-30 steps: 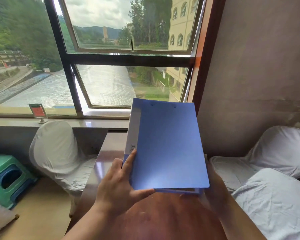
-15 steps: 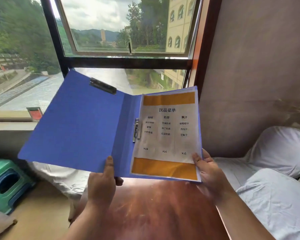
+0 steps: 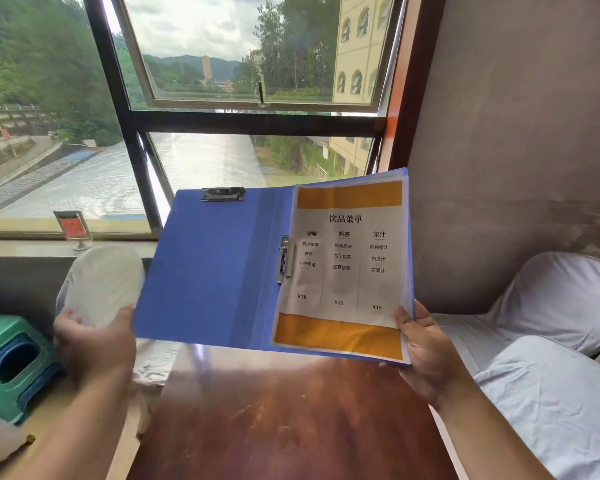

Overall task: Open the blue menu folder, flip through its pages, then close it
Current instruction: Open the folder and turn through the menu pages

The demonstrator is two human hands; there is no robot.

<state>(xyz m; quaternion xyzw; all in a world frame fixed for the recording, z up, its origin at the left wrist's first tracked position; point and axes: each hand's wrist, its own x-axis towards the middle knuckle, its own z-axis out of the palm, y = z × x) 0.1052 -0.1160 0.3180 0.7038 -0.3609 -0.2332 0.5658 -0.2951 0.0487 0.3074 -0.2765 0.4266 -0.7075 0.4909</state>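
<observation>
The right hand [image 3: 426, 355] pinches the bottom right corner of the blue menu folder [image 3: 215, 268]. Its thumb lies on top of the page and the other fingers go under the folder, out of sight. The left hand [image 3: 94, 344] is at the bottom left corner of the open cover. It is blurry. Its fingers look spread and loose, and the thumb is right at the cover's edge, but it is too blurry to tell if it is gripping or only touching.

The folder is wide open and held up in the air above the brown wooden table [image 3: 284, 420]. The left half is bare blue, with a metal clip [image 3: 223, 194] at its top edge. A second metal clip [image 3: 284, 259] sits by the fold in the middle. The right half shows a menu page [image 3: 347, 268] in a clear sleeve. The page is white with an orange band at the top and another at the bottom. It has three columns of words and three prices: 18, 16 and 15.

Behind the folder is a big window [image 3: 243, 119] with trees and buildings outside. A small red sign [image 3: 72, 227] stands on the sill. A chair with a white cover [image 3: 101, 282] is on the left, with a green stool [image 3: 11, 362] near it. White pillows [image 3: 555, 299] lie on the right.
</observation>
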